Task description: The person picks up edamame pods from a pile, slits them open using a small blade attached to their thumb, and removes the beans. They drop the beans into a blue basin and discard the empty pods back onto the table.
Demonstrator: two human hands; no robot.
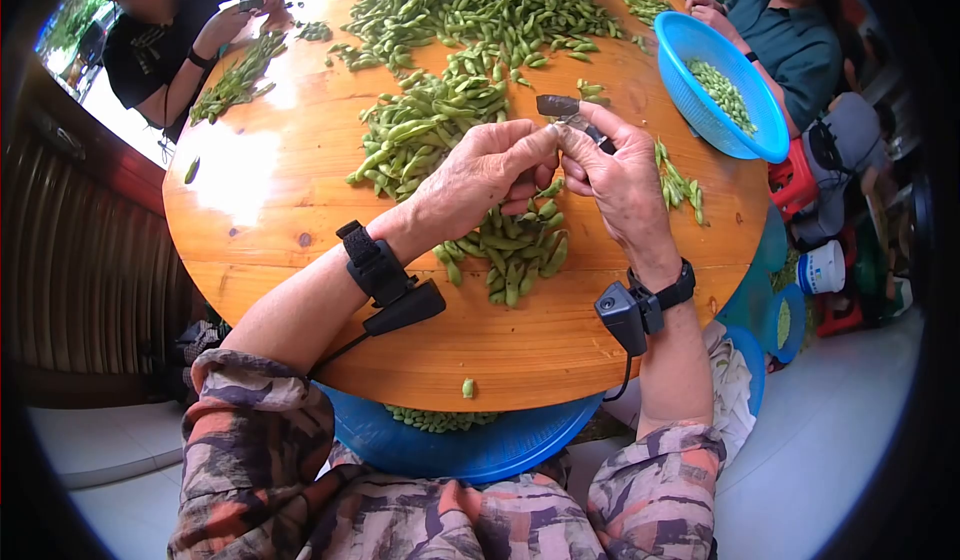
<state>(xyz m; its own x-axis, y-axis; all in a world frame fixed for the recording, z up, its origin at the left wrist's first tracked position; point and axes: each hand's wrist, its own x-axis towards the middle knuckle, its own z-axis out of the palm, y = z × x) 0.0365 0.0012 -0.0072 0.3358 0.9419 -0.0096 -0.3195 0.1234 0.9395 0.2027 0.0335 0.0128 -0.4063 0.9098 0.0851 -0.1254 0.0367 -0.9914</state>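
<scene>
My left hand point(488, 175) and my right hand point(615, 170) meet above the table, thumb tips almost touching. Both are closed in a pinch, and what lies between the fingertips is too small to make out. A dark cover point(558, 106) sits on my right index fingertip, with a small black and metallic piece point(600, 140) beside it. Just beneath my hands lies a small heap of green soybean pods point(520, 245), joined to a larger pile point(430, 120) behind. One pale green bean point(468, 388) lies near the table's front edge. Shelled beans point(430, 420) fill part of a blue basin point(480, 463) on my lap.
The round wooden table point(290, 270) carries a big pod mound point(480, 10) at the back. A blue basket point(680, 90) of beans stands at the right edge, by one person point(790, 40). Another person point(160, 30) handles pods at the left. A white bucket point(822, 268) stands right.
</scene>
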